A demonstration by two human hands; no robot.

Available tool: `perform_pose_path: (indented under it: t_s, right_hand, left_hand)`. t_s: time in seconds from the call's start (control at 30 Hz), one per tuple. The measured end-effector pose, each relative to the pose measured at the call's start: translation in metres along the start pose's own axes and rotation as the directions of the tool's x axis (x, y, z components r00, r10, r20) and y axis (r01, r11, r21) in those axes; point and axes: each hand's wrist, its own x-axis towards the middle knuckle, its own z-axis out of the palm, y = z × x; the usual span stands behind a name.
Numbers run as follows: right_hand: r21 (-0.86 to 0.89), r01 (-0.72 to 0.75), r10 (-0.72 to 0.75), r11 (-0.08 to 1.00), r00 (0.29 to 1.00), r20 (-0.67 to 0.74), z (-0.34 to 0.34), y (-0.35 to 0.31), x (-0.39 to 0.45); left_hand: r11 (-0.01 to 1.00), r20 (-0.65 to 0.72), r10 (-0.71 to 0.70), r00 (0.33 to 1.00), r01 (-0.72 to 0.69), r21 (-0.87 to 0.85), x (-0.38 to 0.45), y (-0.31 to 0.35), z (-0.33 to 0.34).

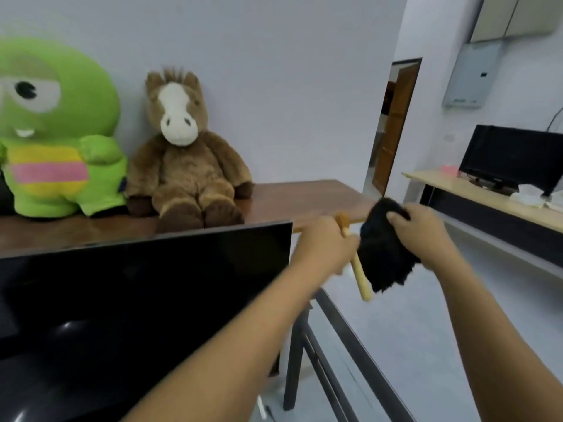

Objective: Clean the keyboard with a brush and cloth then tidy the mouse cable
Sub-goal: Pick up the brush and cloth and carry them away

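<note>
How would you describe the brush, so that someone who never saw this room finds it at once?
Start at the dark monitor on the desk and go to its upper right corner. There the left hand grips the brush. Its pale wooden handle sets it apart from the black fluffy cloth that the right hand holds beside it.

Ahead of you stands a pale wall (274, 86), with a brown wooden desk (304, 199) against it. To your right you see an open doorway (393, 126), a light-topped bench (475, 190), and grey floor (426, 345) below.
</note>
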Motion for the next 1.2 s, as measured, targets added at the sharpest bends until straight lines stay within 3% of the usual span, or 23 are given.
perform_pose_path:
  t_s: [0.2,0.37,0.43,0.53,0.77,0.87,0.93,1.03,1.2]
  right_hand:
    - [0.191,0.179,-0.195,0.965,0.978,0.068,-0.042,-0.101,0.054]
    - [0.451,0.088,-0.195,0.888,0.961,0.195,-0.009,-0.135,0.088]
    - [0.469,0.045,-0.173,0.882,0.957,0.232,0.014,-0.131,0.101]
    - [0.357,0.011,-0.118,0.934,0.952,0.281,0.045,-0.105,0.119]
    - [-0.126,0.098,-0.073,0.987,0.980,0.186,0.075,-0.051,0.155]
    - [-0.243,0.317,-0.305,0.917,0.948,0.086,0.086,-0.052,0.147]
    - [-0.223,0.416,-0.372,0.882,0.903,0.213,0.093,-0.059,0.140]
    - [-0.225,0.393,-0.258,0.892,0.849,0.461,0.107,-0.066,0.138]
    - [-0.299,0.389,-0.202,0.871,0.840,0.503,0.122,-0.071,0.130]
  left_hand:
    - [0.995,-0.213,-0.101,0.972,0.102,-0.008,0.068,0.025,-0.099]
    - [0.965,-0.254,-0.239,0.937,0.258,0.044,0.099,0.002,-0.134]
    - [0.949,-0.239,-0.294,0.925,0.312,0.038,0.107,-0.009,-0.133]
    - [0.940,-0.210,-0.321,0.924,0.337,0.045,0.118,-0.018,-0.124]
    - [0.864,-0.182,-0.395,0.900,0.432,0.259,0.155,-0.031,-0.111]
    - [0.820,-0.156,-0.443,0.883,0.469,0.329,0.162,-0.035,-0.107]
    - [0.807,-0.123,-0.477,0.870,0.490,0.329,0.164,-0.036,-0.103]
    - [0.837,-0.110,-0.447,0.888,0.458,0.297,0.172,-0.035,-0.095]
    - [0.843,-0.095,-0.449,0.889,0.456,0.285,0.174,-0.039,-0.087]
